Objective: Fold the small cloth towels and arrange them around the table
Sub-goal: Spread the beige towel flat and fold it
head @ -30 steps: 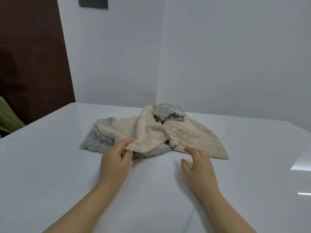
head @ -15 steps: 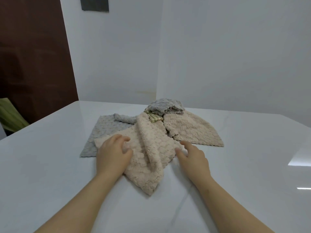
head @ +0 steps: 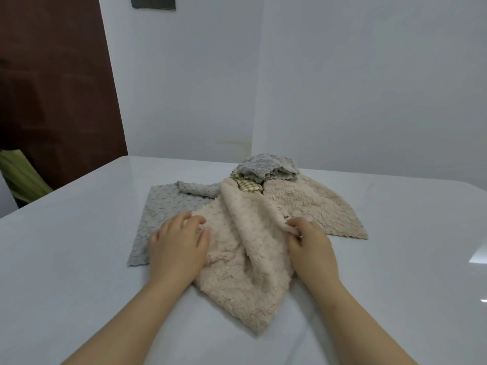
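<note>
1. A person's left hand (head: 179, 248) and right hand (head: 311, 248) work a beige towel (head: 245, 272) at the near middle of a white table (head: 79, 259). Its far end lies against a heap of small towels.
2. The left hand's fingers curl over the towel's left edge, thumb against the pile, where it overlaps a flat grey towel (head: 163, 214). The right hand pinches a raised bit of the right edge between thumb and bent fingers.
3. A second beige towel (head: 316, 206) lies spread to the right and farther off. A crumpled grey towel (head: 266, 167) tops the far end of the heap, with a checked cloth (head: 247, 187) showing just beneath it.
4. No towel in view looks folded or placed, so the task appears barely begun. The step in hand seems to be spreading this one flat for its first fold.
5. Doing it well likely means drawing the hands apart, left and right, to smooth out the thick ridge running from far to near down the middle. The cloth should stay low on the table and slide nearer, free of the heap, without dragging the grey towel underneath. Corners should be squared before any edge is brought over.
</note>
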A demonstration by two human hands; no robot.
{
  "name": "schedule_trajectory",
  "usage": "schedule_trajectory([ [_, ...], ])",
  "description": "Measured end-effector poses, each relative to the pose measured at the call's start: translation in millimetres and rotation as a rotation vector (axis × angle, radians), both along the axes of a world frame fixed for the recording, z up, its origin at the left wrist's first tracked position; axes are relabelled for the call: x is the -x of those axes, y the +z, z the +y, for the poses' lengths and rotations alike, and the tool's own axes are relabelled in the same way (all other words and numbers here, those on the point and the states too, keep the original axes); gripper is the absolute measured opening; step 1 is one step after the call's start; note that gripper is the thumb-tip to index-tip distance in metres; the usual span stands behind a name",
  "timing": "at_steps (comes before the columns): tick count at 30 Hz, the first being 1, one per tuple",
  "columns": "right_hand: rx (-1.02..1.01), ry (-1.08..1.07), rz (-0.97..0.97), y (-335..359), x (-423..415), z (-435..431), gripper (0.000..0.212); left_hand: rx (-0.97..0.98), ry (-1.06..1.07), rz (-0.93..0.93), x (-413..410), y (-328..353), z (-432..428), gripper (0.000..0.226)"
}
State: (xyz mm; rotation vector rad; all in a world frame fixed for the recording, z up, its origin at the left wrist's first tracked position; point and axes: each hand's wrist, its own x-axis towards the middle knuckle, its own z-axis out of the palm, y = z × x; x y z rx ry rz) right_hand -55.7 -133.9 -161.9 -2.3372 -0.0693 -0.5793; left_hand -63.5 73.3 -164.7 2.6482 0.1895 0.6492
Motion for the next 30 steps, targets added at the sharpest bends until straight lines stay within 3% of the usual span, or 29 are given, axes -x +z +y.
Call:
schedule_trajectory([
  [6, -0.217, -0.193, 0.052, 4.5, 6.1, -34.9, 0.023, 0.029, -0.036, 0.235, -13.6, -4.3, 8.7, 0.051],
  [12, -0.181, -0.207, 0.073, -2.0, 19.7, -48.1, 0.024, -0.098, -0.023, 0.236, -22.5, 3.9, 4.3, 0.045],
  [17, 0.055, -0.226, 0.086, 2.3, 20.2, -39.3, 0.046, -0.224, -0.01, 0.201, -10.9, 13.0, -10.4, 0.025],
  [20, 0.15, -0.035, 0.041, 12.2, 28.9, -20.6, 0.051, -0.251, -0.032, 0.144, -9.2, 13.4, -9.5, 0.022],
  [24, 0.401, 0.335, 0.229, 4.0, 38.3, 3.2, 0.072, -0.229, -0.075, 0.1, -11.1, 13.6, -8.4, 0.025],
  [25, 0.457, 0.369, 0.25, 2.0, 38.2, 5.4, 0.07, -0.219, -0.092, 0.074, -11.4, 14.6, -7.5, 0.024],
  [28, 0.435, 0.356, 0.196, 2.5, 34.1, 2.9, 0.03, -0.169, -0.133, -0.078, -8.8, 20.5, -2.6, 0.02],
  [30, 0.404, 0.347, 0.109, 3.6, 31.7, -3.2, 0.015, -0.087, -0.194, -0.17, -1.8, 26.8, -4.0, 0.015],
])
